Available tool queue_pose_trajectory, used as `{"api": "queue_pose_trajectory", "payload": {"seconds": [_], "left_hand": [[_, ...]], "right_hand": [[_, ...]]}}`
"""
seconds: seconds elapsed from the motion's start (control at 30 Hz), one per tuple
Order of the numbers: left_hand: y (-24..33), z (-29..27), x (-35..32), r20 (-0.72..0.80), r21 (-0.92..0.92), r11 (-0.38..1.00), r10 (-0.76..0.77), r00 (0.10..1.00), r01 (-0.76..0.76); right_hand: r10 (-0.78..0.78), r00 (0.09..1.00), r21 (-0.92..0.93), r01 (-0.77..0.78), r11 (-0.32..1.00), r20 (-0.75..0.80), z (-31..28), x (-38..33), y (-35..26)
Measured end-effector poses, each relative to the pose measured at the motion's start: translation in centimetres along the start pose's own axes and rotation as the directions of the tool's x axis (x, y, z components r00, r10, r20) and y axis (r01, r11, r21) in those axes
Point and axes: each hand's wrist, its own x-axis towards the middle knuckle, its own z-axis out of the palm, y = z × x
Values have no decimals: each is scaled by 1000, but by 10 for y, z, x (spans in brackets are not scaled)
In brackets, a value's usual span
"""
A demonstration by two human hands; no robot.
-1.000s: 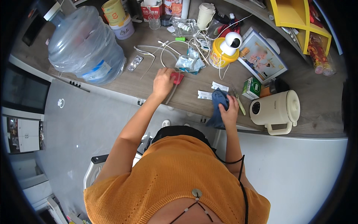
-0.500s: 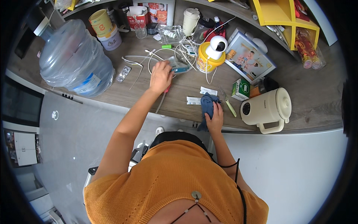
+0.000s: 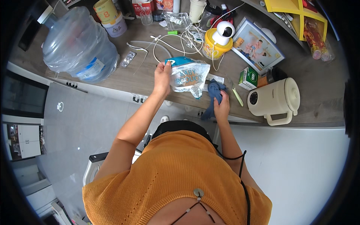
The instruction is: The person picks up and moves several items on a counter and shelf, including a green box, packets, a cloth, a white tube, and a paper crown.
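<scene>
My left hand (image 3: 162,79) pinches the upper left corner of a crinkled silver and teal plastic pouch (image 3: 190,77), which hangs spread out over the desk's front edge. Fingers of my right hand (image 3: 222,107) are closed on a crumpled blue cloth (image 3: 215,89), part of which droops past the edge. White paper sachets (image 3: 217,78) lie partly hidden behind the cloth and pouch. To the right of the cloth rests a small knife with a pale green handle (image 3: 237,97).
Tangled white cables (image 3: 183,39) cover the desk behind the pouch. At left stands a big plastic-wrapped water bottle (image 3: 80,45). Rightward are a green and white box (image 3: 248,78), a cream kettle (image 3: 275,99), a photo frame (image 3: 258,47) and a white camera on a yellow tub (image 3: 217,48).
My left hand has picked the pouch up off the desk beside the cables and brought it nearer. My right hand now has the cloth gathered in its fingers.
</scene>
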Motion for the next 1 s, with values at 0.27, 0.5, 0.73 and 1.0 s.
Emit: {"api": "queue_pose_trajectory", "payload": {"seconds": [0.27,0.5,0.73,1.0], "left_hand": [[-67,-28,-8,94,130,976,161,982,-173],[-75,-43,-10,89,136,986,89,992,-101],[-83,-38,-2,-3,171,964,209,978,-205],[-83,-80,20,-211,319,936,224,952,-149]], "right_hand": [[211,969,146,-192,971,-128,-13,-1,6],[204,965,194,-170,966,-167,-24,13,-19],[-325,934,83,316,945,148,-4,34,-117],[-311,887,-128,372,919,340,57,35,-104]]}}
